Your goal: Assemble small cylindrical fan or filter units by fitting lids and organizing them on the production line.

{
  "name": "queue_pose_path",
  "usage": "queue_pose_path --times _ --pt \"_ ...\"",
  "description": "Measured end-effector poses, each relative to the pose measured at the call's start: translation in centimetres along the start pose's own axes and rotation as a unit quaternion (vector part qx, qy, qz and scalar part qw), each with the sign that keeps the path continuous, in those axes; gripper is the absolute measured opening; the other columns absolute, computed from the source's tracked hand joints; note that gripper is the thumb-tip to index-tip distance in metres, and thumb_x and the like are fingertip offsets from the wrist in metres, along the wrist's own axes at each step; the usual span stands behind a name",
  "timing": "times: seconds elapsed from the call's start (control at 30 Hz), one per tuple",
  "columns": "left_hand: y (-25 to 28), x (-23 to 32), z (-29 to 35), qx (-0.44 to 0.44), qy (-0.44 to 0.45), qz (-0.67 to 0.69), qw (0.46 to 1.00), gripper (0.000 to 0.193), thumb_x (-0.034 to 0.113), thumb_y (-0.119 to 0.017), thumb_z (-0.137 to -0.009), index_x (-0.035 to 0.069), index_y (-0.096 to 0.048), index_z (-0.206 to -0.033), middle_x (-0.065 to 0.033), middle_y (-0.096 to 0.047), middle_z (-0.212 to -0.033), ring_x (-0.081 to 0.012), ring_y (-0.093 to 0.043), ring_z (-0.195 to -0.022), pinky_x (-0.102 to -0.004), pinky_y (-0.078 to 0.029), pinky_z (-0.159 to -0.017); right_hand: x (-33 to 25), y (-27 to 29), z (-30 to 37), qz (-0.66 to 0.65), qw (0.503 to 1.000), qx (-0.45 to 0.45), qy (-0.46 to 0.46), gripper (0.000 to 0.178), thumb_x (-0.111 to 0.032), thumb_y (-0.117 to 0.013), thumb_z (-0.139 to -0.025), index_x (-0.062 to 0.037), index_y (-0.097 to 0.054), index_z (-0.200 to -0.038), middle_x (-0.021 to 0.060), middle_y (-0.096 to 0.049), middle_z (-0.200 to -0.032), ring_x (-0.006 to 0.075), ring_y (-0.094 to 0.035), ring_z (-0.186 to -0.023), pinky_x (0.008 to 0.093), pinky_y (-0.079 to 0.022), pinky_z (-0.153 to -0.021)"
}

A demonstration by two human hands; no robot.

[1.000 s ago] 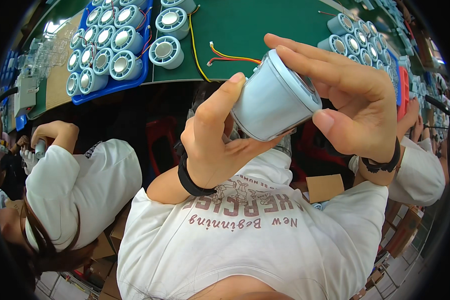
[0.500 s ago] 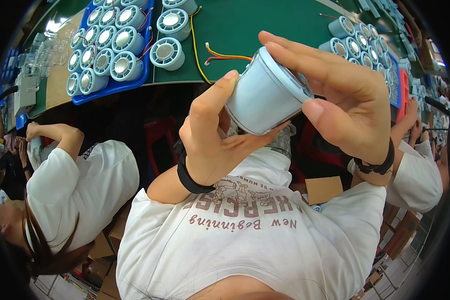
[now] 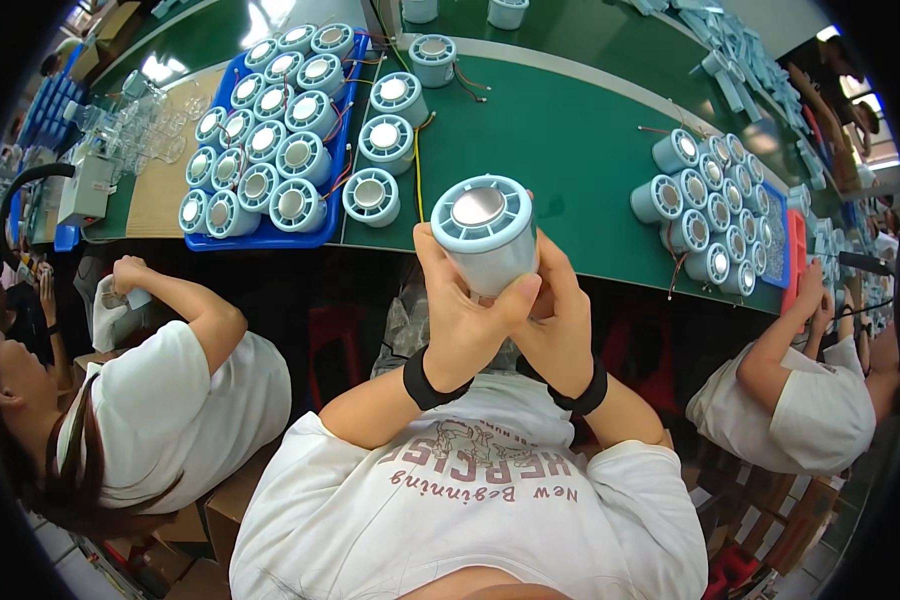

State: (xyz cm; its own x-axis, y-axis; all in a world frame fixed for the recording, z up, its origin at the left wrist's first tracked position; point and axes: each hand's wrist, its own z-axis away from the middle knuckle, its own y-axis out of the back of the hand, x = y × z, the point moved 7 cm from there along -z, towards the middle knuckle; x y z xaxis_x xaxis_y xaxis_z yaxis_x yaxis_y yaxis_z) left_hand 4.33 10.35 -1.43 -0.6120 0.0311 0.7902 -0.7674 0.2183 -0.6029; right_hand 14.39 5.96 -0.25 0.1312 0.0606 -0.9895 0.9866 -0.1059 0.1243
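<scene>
A light-blue cup-shaped plastic housing [image 3: 488, 255] stands upright between my hands at the table's front edge. Its top shows a slotted ring around a silver disc. My left hand [image 3: 460, 310] wraps its left and near side, with the thumb across the front. From the right and below, my right hand [image 3: 560, 325] grips it, partly hidden behind the left thumb. Both hands are closed on the housing. Just left of it, several matching housings [image 3: 386, 137] stand in a row on the green table, with thin coloured wires beside them.
A blue tray [image 3: 270, 238] full of similar housings stands at the left. Another cluster of housings [image 3: 687, 230] is at the right, beside a red bin [image 3: 796, 255]. Co-workers sit on both sides, a white sleeve [image 3: 135, 385] nearest at left. Light-blue strips [image 3: 725, 75] lie far right.
The housing has turned from lying tilted, side toward me, to upright with the silver disc up. Both hands have moved lower and closer together, and my right hand has left its upper rim.
</scene>
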Motion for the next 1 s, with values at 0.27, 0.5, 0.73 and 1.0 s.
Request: queue_pose_path --times 0.27,0.5,0.73,1.0 --pt "1.5 0.5 -2.1 0.028 -0.104 -0.229 0.967 0.074 0.006 -0.076 -0.072 0.003 -0.029 -0.129 -0.0118 -0.046 -0.121 -0.0192 -0.053 -0.106 -0.0342 -0.046 -0.091 2.7 8.1 -1.5 0.086 0.975 0.203 0.042 0.019 0.004 -0.061 -0.088 0.0029 -0.068 -0.105 0.0095 -0.064 -0.105 0.0143 -0.062 -0.091 0.0255 -0.052 -0.075" --pt "3.7 -4.5 -3.9 -0.021 -0.094 -0.401 0.911 0.077 0.009 -0.082 -0.068 0.002 -0.032 -0.126 -0.0118 -0.043 -0.123 -0.0190 -0.051 -0.108 -0.0322 -0.045 -0.092 2.1 9.1 -1.2 0.120 0.950 0.269 0.101 0.020 0.000 -0.059 -0.092 0.0072 -0.064 -0.110 0.0103 -0.063 -0.099 0.0167 -0.062 -0.092 0.0254 -0.051 -0.081" --pt "0.3 -5.4 -5.8 -0.126 -0.152 -0.436 0.878 0.088 0.015 -0.088 -0.063 0.004 -0.028 -0.126 -0.0193 -0.054 -0.119 -0.0272 -0.057 -0.107 -0.0375 -0.046 -0.093 7.1 23.1 14.9 0.085 0.849 0.518 0.066 0.021 0.010 -0.049 -0.087 0.0026 -0.066 -0.097 0.0091 -0.064 -0.094 0.0121 -0.059 -0.080 0.0246 -0.050 -0.075" --pt "-5.4 -11.5 -4.3 -0.308 0.062 -0.359 0.879 0.082 0.016 -0.083 -0.073 0.013 -0.026 -0.132 -0.0232 -0.049 -0.132 -0.0320 -0.054 -0.115 -0.0435 -0.044 -0.097 33.3 21.0 29.4 0.111 0.694 0.435 -0.563 0.032 -0.028 -0.052 -0.087 -0.0033 -0.070 -0.096 0.0163 -0.070 -0.084 0.0213 -0.067 -0.070 0.0351 -0.051 -0.055"
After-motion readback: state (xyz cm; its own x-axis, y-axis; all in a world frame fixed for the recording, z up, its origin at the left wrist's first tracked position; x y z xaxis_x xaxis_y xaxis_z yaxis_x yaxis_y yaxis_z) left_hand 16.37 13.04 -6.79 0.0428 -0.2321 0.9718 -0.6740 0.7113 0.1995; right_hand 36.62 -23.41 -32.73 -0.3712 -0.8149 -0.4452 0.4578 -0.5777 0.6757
